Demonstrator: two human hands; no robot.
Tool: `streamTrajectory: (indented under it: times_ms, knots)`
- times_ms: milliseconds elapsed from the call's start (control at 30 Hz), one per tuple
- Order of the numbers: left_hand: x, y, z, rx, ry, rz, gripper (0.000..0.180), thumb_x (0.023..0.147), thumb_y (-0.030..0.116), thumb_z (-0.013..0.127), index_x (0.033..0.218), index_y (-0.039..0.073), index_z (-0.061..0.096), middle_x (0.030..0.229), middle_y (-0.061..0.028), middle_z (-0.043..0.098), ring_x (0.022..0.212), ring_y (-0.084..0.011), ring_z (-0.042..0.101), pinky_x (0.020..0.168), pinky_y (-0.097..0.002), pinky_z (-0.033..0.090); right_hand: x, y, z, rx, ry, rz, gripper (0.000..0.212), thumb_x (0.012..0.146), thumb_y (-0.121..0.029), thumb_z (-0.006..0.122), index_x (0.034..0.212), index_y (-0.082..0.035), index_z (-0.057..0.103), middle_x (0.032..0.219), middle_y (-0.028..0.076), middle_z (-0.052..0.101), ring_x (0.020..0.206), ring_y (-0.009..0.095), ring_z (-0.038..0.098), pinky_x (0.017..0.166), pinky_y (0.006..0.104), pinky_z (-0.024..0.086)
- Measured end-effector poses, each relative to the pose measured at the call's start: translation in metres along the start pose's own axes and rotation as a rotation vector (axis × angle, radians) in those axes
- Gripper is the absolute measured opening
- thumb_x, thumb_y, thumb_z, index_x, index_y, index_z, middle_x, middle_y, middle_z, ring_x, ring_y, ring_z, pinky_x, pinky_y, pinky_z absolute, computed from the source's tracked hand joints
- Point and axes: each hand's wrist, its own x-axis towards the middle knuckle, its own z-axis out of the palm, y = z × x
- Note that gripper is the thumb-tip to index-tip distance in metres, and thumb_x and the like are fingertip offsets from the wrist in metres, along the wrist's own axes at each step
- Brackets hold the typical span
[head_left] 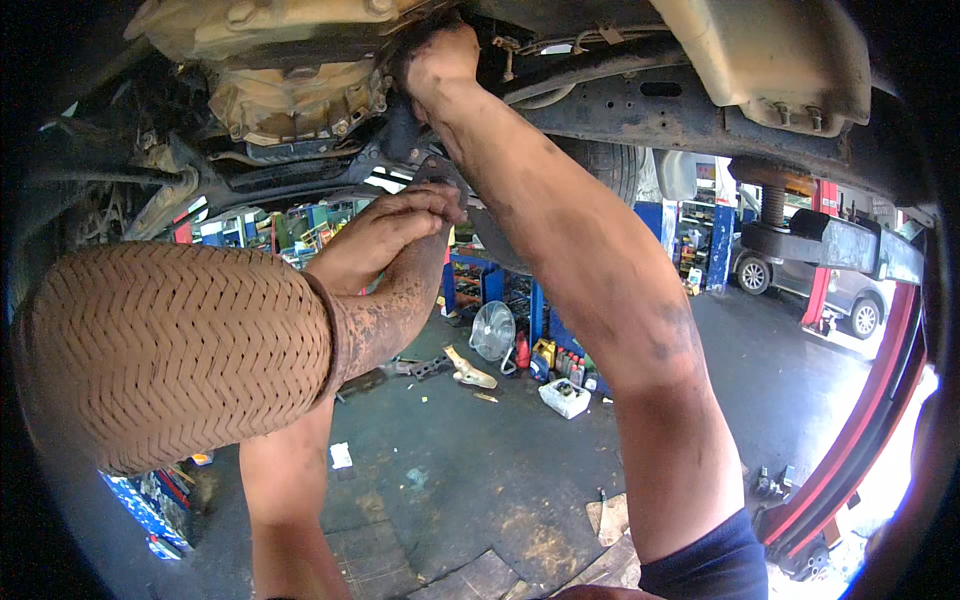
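I am looking up at the dirty underside of a raised vehicle. My left hand (385,232) is wrapped around the upper end of a rusty exhaust pipe (385,320), which widens into a braided flex section (170,355) at the left. My right hand (438,60) reaches up into the gap beside the tan gearbox casing (295,100), next to a dark crossmember (650,110). Its fingers are hidden in that gap, and grime covers both forearms. A grey metal edge (440,170) shows just above my left hand.
A lift arm (840,245) and a red lift post (860,430) stand at the right. On the workshop floor lie a small fan (493,330), a white box (565,397), bottles, loose parts and cardboard pieces (610,520). Blue shelving (490,285) and a grey car (830,285) are behind.
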Motion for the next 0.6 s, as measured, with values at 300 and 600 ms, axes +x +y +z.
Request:
streamTrajectory:
  times_ms: [300,600]
  knots:
    - [-0.013,-0.010,0.009,0.215,0.015,0.244,0.027,0.100,0.009,0.053,0.116,-0.002,0.071,0.128,-0.0136,0.068,0.133,-0.0272,0.055,0.119,-0.0375,0.036,-0.018,0.049,-0.005,0.463,0.515,-0.174,0.016,0.090,-0.020,0.062,0.082,-0.009,0.070,0.076,0.016,0.063,0.076,0.035,0.063,0.070,0.0487,0.051]
    - [-0.011,-0.015,0.011,0.057,0.006,0.223,0.028,0.100,0.007,0.051,0.115,-0.004,0.071,0.128,-0.0156,0.068,0.132,-0.0270,0.056,0.119,-0.0376,0.036,-0.052,0.048,-0.064,-0.355,0.257,-0.264,0.024,0.087,-0.026,0.065,0.096,-0.014,0.082,0.097,0.008,0.076,0.093,0.026,0.070,0.079,0.0418,0.054]
